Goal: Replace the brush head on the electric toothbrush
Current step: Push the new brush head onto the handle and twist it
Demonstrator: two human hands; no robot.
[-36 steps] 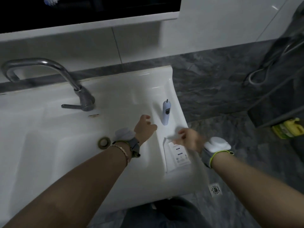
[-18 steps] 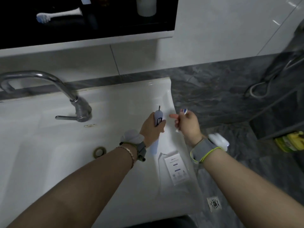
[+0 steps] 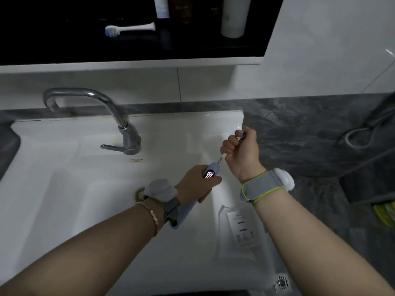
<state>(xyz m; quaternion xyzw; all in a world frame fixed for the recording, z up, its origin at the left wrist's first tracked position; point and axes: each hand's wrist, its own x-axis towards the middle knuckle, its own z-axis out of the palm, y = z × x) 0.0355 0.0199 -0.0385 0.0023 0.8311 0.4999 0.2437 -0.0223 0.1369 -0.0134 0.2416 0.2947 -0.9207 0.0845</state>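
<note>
You now hold both parts over the white sink (image 3: 85,189), where a second ago the toothbrush handle stood upright on its right ledge and your hands were only reaching in. Your left hand (image 3: 196,184) is wrapped shut around the toothbrush handle (image 3: 210,173), tilted so its bare metal shaft (image 3: 219,160) points up and right, away from the faucet (image 3: 126,137); the handle's display has lit up since you lifted it. Your right hand (image 3: 241,150) is clenched on the new brush head (image 3: 240,136), bristle end poking out above the fist, open end showing below it, right at the shaft tip. Whether shaft and socket already touch is too fine to tell. So the job has passed from fetching to fitting: judge the line first, then push the head straight down the shaft. The opened packet (image 3: 241,229) lies on the ledge, nearer you than the faucet, and an old brush head (image 3: 130,28) rests on the dark shelf above it.
</note>
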